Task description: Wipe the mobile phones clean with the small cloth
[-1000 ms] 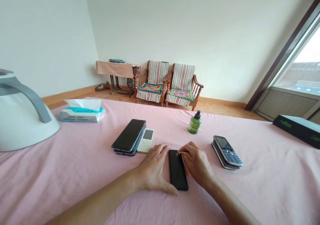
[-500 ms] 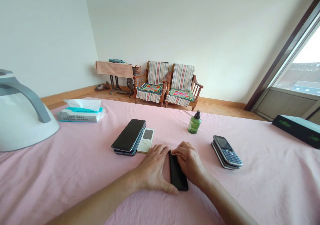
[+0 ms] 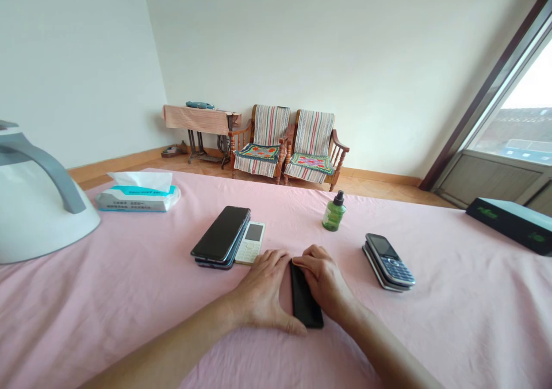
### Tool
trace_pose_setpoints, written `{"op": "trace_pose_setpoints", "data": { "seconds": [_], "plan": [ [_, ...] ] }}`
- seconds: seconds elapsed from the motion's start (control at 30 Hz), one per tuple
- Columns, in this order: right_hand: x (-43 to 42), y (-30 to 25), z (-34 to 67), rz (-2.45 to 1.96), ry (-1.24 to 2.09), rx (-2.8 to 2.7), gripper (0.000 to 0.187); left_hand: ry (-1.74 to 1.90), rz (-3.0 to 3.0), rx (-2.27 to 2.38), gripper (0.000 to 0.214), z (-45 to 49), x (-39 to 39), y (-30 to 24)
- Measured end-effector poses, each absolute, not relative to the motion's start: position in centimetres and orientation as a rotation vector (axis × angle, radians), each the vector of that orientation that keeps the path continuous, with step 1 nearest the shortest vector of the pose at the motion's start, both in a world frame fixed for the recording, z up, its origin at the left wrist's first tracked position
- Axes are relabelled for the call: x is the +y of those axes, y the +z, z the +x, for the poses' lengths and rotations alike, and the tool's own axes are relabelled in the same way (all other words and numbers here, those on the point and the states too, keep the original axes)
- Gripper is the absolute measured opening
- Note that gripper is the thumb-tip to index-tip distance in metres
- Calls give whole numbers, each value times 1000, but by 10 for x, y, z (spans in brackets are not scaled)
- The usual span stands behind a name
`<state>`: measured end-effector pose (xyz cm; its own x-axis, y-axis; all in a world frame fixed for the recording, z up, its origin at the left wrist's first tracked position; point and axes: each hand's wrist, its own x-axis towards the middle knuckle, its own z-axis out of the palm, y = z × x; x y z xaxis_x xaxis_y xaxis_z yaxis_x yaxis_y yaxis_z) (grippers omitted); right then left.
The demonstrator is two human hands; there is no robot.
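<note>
A black phone (image 3: 307, 300) lies lengthwise on the pink cloth in front of me. My left hand (image 3: 263, 291) braces it from the left, fingertips by its top corner and thumb at its bottom edge. My right hand (image 3: 321, 274) is closed and presses on the phone's upper end. A folded tan cloth, almost hidden now, is pinched under its fingers. Just beyond the left fingers is a white keypad phone (image 3: 250, 243), beside a stack of dark smartphones (image 3: 222, 235). A green spray bottle (image 3: 334, 212) stands upright beyond the right hand.
Keypad phones (image 3: 388, 262) are stacked to the right. A white kettle (image 3: 38, 199) and a tissue pack (image 3: 137, 196) stand at the left. At the far right lies a black box (image 3: 511, 225). Past the table are two wooden chairs (image 3: 284, 147) and a cloth-covered sewing table (image 3: 196, 119).
The right fingers have shifted slightly at the phone's upper end, and the tan cloth's edge shows less. The left hand stays in place. The whole view has drifted a little.
</note>
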<state>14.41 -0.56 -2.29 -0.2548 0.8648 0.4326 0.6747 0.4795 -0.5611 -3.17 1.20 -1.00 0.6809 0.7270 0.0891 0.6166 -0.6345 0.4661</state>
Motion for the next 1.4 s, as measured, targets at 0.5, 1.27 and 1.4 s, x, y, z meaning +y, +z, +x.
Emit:
{"op": "trace_pose_setpoints", "data": {
  "seconds": [0.5,1.27,1.4],
  "plan": [
    [-58,15,166,-1167,1118,-2092,46,510,2494,1011,100,-32,14,-17],
    [-29,-15,180,-1296,767,-1903,20,398,2518,1031,109,-31,14,-12],
    [-42,-6,181,-1266,965,-1971,25,410,2529,1031,110,-32,13,-14]
  ]
}}
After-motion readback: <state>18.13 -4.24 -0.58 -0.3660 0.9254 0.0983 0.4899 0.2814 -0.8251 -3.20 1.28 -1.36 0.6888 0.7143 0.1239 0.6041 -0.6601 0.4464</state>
